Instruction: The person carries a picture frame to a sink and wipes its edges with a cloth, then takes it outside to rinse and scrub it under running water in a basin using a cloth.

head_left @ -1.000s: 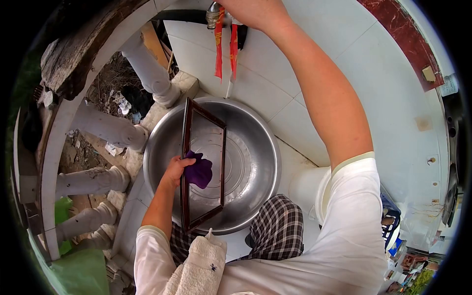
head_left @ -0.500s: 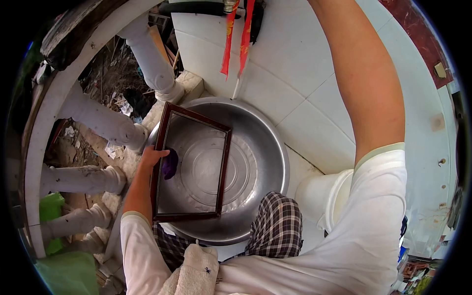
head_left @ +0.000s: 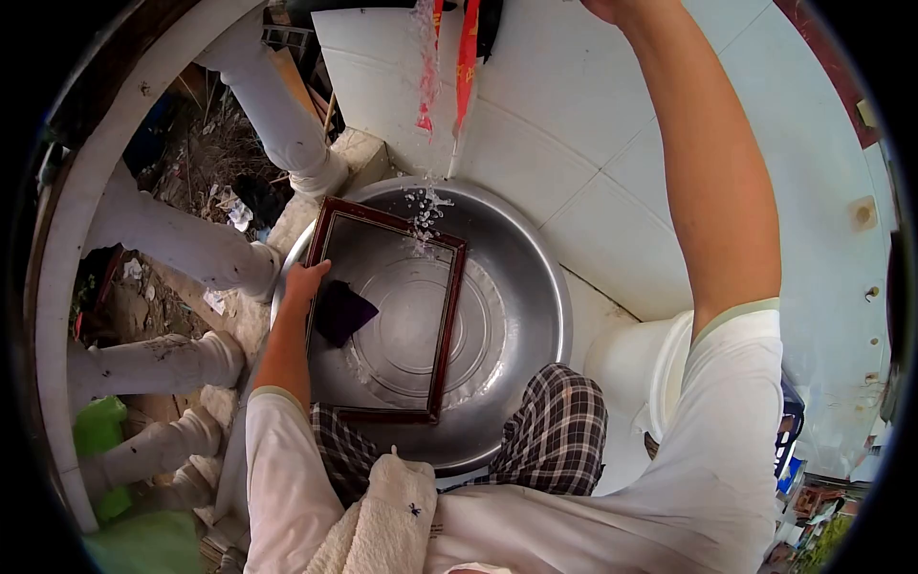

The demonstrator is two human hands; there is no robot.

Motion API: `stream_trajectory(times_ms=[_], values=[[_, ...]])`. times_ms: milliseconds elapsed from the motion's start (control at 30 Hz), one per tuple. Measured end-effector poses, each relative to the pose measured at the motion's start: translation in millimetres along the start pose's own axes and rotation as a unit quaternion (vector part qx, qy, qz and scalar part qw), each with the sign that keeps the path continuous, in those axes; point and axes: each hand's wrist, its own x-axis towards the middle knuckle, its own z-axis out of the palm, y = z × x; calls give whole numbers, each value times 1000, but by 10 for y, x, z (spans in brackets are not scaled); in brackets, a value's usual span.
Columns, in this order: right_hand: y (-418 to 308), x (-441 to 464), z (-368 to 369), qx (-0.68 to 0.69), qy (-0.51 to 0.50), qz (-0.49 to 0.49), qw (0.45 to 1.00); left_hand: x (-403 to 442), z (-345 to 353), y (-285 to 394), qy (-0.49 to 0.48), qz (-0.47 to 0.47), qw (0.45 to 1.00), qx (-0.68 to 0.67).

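Note:
My left hand (head_left: pixel 308 277) is closed around the left side of a dark reddish-brown picture frame (head_left: pixel 448 330). The frame is tilted over a wide metal basin (head_left: pixel 535 277), and the basin's floor shows through it. A dark purple cloth (head_left: pixel 345 314) hangs by the same hand, inside the frame's outline. Clear water (head_left: pixel 424 206) falls from above onto the frame's upper part and into the basin. Only a bit of my right hand (head_left: pixel 604 8) shows at the top edge, raised near the red ribbons (head_left: pixel 466 67); its fingers are out of view.
White balusters (head_left: pixel 182 239) run along the left, with debris behind them. A white bucket (head_left: pixel 660 373) stands right of the basin, against the tiled wall (head_left: pixel 535 105). My knees in checked trousers (head_left: pixel 555 430) are at the basin's near rim. A pale towel (head_left: pixel 382 517) hangs in front of me.
Water has started falling from the top. The purple cloth has spread and hangs lower from my left hand. My right hand has come slightly into view at the top edge.

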Motion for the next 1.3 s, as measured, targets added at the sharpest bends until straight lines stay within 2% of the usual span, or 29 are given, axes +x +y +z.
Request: stream_trajectory(times_ms=[33, 100, 167, 233, 267, 300, 333, 367, 467, 533, 567, 633, 667, 733, 767, 800, 833, 867, 900, 933, 967, 1000, 1033, 1100, 1133, 1233, 1300], values=[[163, -169, 40, 71, -3, 10, 997, 14, 35, 73, 10, -4, 999, 44], [761, -638, 259, 124, -18, 147, 981, -177, 145, 315, 116, 45, 972, 198], [1603, -1108, 597, 161, -45, 295, 941, -464, 306, 591, 234, 189, 893, 335], [2521, -1673, 1085, 195, -65, 477, 855, -184, 577, 422, 198, 336, 895, 218], [2888, -2003, 1340, 174, -65, 535, 824, -211, 663, 565, 66, 227, 969, 73], [3277, -2310, 1559, 171, -68, 566, 804, -290, 795, 778, -68, 105, 989, -77], [3687, -2599, 1754, 107, -77, 571, 811, -326, 942, 907, -112, 28, 968, -223], [3974, -2827, 1901, 43, -87, 573, 814, -363, 1083, 1033, -153, -49, 918, -362], [4154, -3214, 2194, 181, 43, 652, 735, -417, 1411, 1440, -230, -105, 807, -534], [4424, -3458, 2351, 213, 65, 654, 723, -477, 1553, 1639, -301, -107, 735, -599], [4408, -3488, 2383, 230, 75, 654, 717, -517, 1604, 1697, -320, -101, 715, -613], [4386, -3521, 2402, 344, 119, 657, 660, -590, 1656, 1805, -355, -88, 677, -639], [4312, -3504, 2384, 399, 140, 655, 626, -645, 1643, 1857, -314, -105, 725, -603], [4207, -3236, 2370, 505, 108, 587, 623, -426, 1589, 1607, -269, -50, 875, -399], [4151, -3084, 2331, 555, 92, 548, 618, -281, 1525, 1435, -241, -20, 927, -286], [4049, -2962, 2256, 567, 97, 530, 623, -159, 1418, 1246, -86, 41, 984, -149], [3931, -2846, 2188, 578, 102, 512, 627, -92, 1284, 1081, 73, 101, 992, -4], [3881, -2777, 2168, 590, 105, 492, 632, -330, 997, 1110, 205, 148, 954, 163], [3931, -2802, 2176, 595, 109, 498, 621, -211, 778, 854, 281, 211, 899, 262], [4018, -2853, 2157, 599, 113, 504, 612, -279, 569, 798, 308, 164, 889, 295], [4086, -2893, 2141, 602, 117, 510, 604, -211, 400, 581, 325, 146, 870, 341], [4091, -2932, 2144, 598, 146, 517, 596, -176, 290, 463, 310, 79, 879, 353], [4114, -2991, 2167, 584, 173, 525, 594, -104, 182, 294, 228, 61, 930, 281], [4127, -3056, 2269, 558, 222, 541, 589, -65, -11, 87, 61, 22, 990, 128], [4148, -3066, 2322, 567, 216, 530, 593, -50, -3, -18, 73, 31, 994, 75], [3877, -2785, 2327, 605, 133, 473, 627, -73, 4, 57, 44, 18, 997, 52], [3765, -2569, 2301, 629, 98, 429, 641, -75, -29, 155, 58, 51, 992, 98]])
